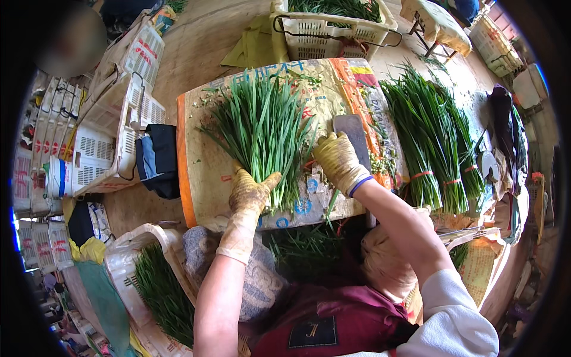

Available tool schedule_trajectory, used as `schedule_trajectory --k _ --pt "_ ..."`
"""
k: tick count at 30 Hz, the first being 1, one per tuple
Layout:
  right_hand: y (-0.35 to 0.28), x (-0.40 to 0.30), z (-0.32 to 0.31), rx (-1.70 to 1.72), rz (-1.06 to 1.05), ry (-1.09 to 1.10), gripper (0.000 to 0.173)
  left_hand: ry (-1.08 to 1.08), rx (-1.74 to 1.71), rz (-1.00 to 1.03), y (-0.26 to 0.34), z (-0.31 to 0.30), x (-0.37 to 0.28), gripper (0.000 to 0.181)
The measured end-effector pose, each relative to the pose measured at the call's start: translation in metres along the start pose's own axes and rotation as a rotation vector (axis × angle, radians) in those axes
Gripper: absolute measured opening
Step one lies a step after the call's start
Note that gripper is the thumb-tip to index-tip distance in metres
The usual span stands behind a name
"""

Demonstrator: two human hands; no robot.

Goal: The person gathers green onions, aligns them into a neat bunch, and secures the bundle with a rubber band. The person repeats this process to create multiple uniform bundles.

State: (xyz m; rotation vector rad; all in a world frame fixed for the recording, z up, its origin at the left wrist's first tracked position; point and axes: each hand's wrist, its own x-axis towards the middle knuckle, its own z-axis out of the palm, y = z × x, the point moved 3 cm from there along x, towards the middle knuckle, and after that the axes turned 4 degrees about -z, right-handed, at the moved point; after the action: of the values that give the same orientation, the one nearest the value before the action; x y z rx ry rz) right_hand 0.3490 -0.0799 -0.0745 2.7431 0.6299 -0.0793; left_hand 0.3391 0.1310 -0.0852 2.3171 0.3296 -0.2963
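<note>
A loose bunch of garlic chives (267,120) lies on the board covered with printed sacking (200,178), leaves pointing away from me and pale stem ends towards me. My left hand (252,189), in a stained yellow glove, grips the bunch near its stems, thumb on the right side. To the right of the bunch, my right hand (337,156) rests low over the board in a similar glove. Its fingers are curled, and whatever may be under them is hidden. A broad metal blade (352,129) lies beside that hand, partly covered by my wrist.
Several chive bundles tied with red bands (421,174) lie to the right. A white crate of chives (334,31) stands beyond the board, another crate (154,236) at lower left. Stacked crates (96,147) line the left. Trimmings (379,165) litter the board's right edge.
</note>
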Motion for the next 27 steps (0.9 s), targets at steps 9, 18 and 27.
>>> schedule_trajectory --k 9,18,27 --pt "-0.002 -0.040 -0.007 0.443 -0.138 -0.125 0.007 -0.034 -0.020 -0.008 0.002 -0.001 -0.001 0.088" --pt "-0.019 -0.012 -0.039 1.356 -0.110 0.059 0.017 -0.069 -0.036 -0.062 -0.009 -0.001 0.004 0.101" --pt "-0.040 0.003 -0.018 2.255 0.170 0.000 0.020 -0.096 -0.274 0.007 -0.012 -0.002 0.006 0.077"
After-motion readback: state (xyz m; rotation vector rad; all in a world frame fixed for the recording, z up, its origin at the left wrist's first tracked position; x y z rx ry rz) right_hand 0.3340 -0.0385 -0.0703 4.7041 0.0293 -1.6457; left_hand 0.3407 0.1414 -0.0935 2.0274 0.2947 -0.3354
